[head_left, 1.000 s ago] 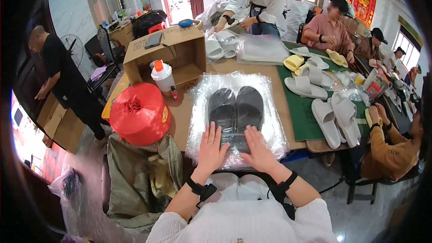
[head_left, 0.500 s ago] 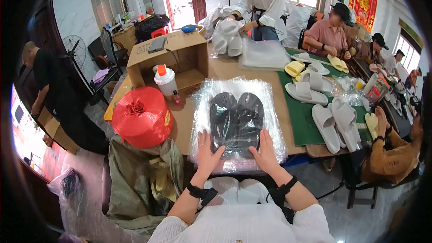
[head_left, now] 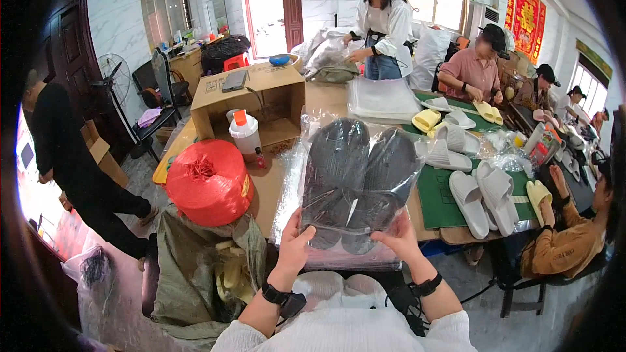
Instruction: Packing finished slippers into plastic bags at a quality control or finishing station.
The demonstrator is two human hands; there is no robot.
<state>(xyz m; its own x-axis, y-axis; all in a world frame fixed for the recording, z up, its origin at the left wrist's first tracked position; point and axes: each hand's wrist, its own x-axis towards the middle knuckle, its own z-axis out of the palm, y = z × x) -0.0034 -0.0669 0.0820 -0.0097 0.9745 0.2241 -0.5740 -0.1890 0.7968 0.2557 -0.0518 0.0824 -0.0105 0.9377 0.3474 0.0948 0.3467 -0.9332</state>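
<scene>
A clear plastic bag with a pair of black slippers [head_left: 339,156] inside is raised above the table and tilted. My left hand [head_left: 297,242] grips its lower left edge, thumb on top and fingers beneath. At the lower right edge my right hand [head_left: 399,240] pinches the bag in the same way. Under it lies a stack of clear plastic bags [head_left: 290,186] on the table. A pair of light slippers [head_left: 332,289] rests close in front of my body, below the table edge.
Left of the stack are a red roll of plastic twine [head_left: 208,182], a white bottle [head_left: 244,133] and an open cardboard box [head_left: 195,114]. Grey slippers [head_left: 468,199] stand on a green mat [head_left: 433,205] at right. A sack [head_left: 186,274] sits lower left. Several people work or walk nearby.
Both my hands have closed on the bagged black slippers and lifted them off the stack. The person at the far side has put down a bag of light slippers. The person at left has stepped leftward.
</scene>
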